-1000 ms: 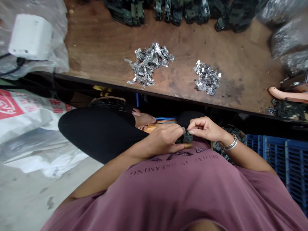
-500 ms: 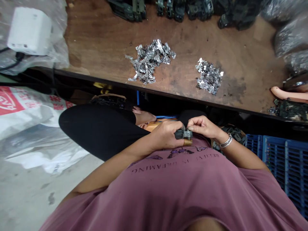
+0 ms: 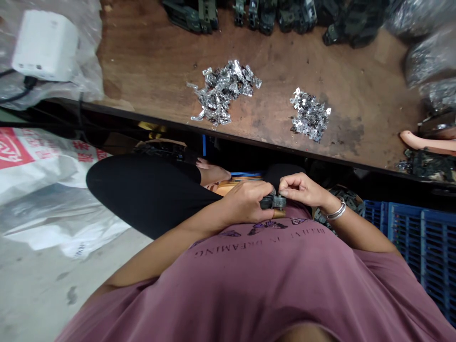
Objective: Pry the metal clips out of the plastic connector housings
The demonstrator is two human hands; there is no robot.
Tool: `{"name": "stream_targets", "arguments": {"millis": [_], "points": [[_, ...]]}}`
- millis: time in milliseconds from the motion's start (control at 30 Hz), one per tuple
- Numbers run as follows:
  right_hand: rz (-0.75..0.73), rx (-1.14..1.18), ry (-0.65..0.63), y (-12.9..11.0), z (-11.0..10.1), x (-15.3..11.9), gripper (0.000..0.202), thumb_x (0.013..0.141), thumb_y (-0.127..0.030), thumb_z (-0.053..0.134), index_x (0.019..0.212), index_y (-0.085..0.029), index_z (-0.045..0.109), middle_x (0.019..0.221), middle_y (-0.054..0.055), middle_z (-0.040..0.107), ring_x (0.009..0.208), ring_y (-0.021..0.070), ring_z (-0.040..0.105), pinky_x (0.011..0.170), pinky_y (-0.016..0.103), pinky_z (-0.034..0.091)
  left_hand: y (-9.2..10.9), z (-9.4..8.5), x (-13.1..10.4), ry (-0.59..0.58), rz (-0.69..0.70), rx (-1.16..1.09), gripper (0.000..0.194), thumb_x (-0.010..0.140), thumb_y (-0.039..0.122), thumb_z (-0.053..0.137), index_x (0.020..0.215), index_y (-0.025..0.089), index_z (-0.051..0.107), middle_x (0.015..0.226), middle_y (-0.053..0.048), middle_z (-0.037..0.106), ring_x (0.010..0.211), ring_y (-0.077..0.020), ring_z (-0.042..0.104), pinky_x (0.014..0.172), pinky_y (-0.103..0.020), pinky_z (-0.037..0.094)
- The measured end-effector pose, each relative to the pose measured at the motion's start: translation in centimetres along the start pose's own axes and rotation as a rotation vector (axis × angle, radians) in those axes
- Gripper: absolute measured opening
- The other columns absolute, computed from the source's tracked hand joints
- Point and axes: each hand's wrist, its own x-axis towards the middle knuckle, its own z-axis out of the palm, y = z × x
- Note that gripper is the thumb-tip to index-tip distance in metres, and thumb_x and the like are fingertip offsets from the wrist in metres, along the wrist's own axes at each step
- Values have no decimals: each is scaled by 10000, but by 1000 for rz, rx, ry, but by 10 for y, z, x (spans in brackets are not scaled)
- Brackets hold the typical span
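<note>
Close to my waist, my left hand (image 3: 247,202) is wrapped around a dark plastic housing (image 3: 279,202), whose right end sticks out past the fingers. A brownish band (image 3: 279,214) shows at the tip of one finger of that hand. My right hand (image 3: 301,189) is pinched at the upper right end of the housing; whatever lies between its thumb and forefinger is too small to make out. On the bench beyond are a larger pile of shiny metal pieces (image 3: 228,90) and a smaller pile of little metal pieces (image 3: 309,115).
Dark plastic housings (image 3: 265,16) line the far side of the wooden bench (image 3: 149,71). A white box with a cable (image 3: 44,45) sits on plastic at left. Clear bags (image 3: 431,57) and a tool with a pinkish handle (image 3: 423,141) lie right. Blue crates (image 3: 409,242) stand below.
Both hands stay together at the housing, with only a very slight shift of the fingers and the part. The whole view has moved a little.
</note>
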Motion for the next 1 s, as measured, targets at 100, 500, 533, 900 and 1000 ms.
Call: {"name": "stream_targets", "arguments": {"millis": [100,500,533,900,1000], "points": [[-26,-96,-21,-4,-3,-1,394,864,-506,594,709,-146,548,637,-33,459,598,83,373,565,211,337,2,-2,1,9,77,75,409,779,487,690,625,184,462,561,19,516,513,-115,491,513,-258,356],[10,-355,16,-21,5,-8,191,805,-228,554,631,-167,503,582,-42,450,552,72,358,510,197,303,7,-3,-5,9,195,267,329,858,454,596,697,184,500,600,-5,559,550,-154,544,514,-280,358],[13,-356,26,-22,6,-9,190,802,-227,553,630,-166,503,578,-44,448,547,69,354,505,195,296,8,-3,-5,10,198,275,329,860,455,594,701,183,500,600,-6,558,550,-156,544,513,-280,356],[132,-252,4,-14,6,-7,230,796,-307,559,627,-154,530,580,-44,430,554,68,354,514,199,307,11,-3,-7,-62,218,352,341,924,447,497,733,167,532,645,-46,599,589,-186,570,524,-296,406],[150,-183,-60,-12,3,-7,265,802,-356,582,642,-146,555,573,-47,426,552,68,351,515,201,315,12,-3,-7,-70,233,365,329,926,434,493,742,165,539,660,-44,605,606,-183,577,546,-296,426]]}}
